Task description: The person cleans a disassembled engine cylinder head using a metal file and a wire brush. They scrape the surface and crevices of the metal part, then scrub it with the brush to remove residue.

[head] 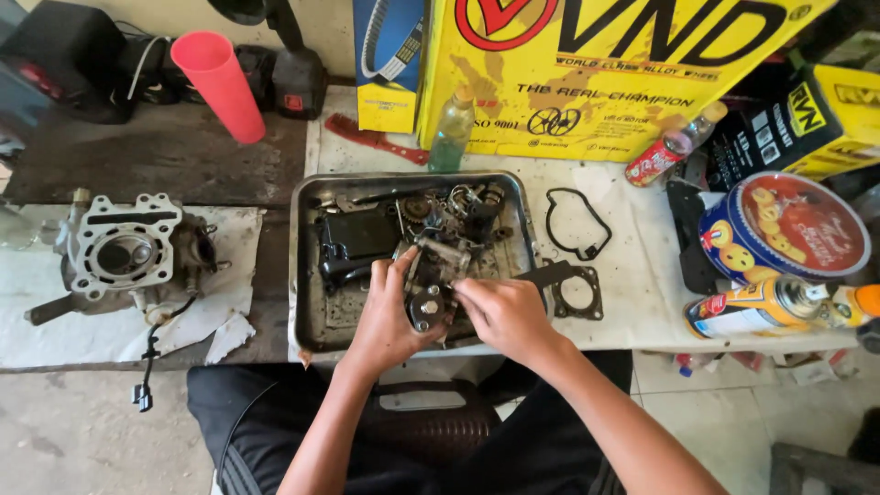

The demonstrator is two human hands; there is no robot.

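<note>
Both hands meet over the near edge of the metal tray [307,266]; the left hand [385,316] cups a small metal engine part [428,307] from the left, fingers curled around it; the right hand [502,312] pinches its right side, knuckles up

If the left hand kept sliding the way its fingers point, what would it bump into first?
The left hand points up and away over the metal tray. Past the small metal part it holds, it would probably meet the pile of dark greasy engine parts first, though depth is hard to judge.
</note>
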